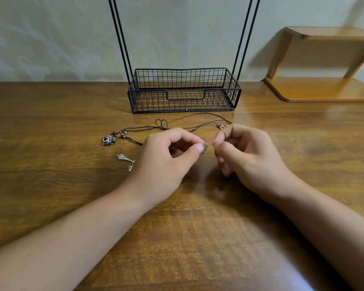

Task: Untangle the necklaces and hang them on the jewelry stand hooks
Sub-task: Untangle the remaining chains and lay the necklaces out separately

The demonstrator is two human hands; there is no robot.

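Head cam: left hand [168, 156] & right hand [246, 152] pinch a fine chain's clasp [208, 144] between near-touching fingertips, chain axis running L-R, w/ corded necklaces [177, 124] just beyond, jewelry stand [183, 91] farther back.

Both hands — left hand [166, 152], right hand [246, 152] — pinch a clasp [208, 144].

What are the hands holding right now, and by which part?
Both hands, left and right, pinch a thin silver chain necklace at its clasp end, a short stretch spanning between their fingertips. The dark cord necklace lies untouched.
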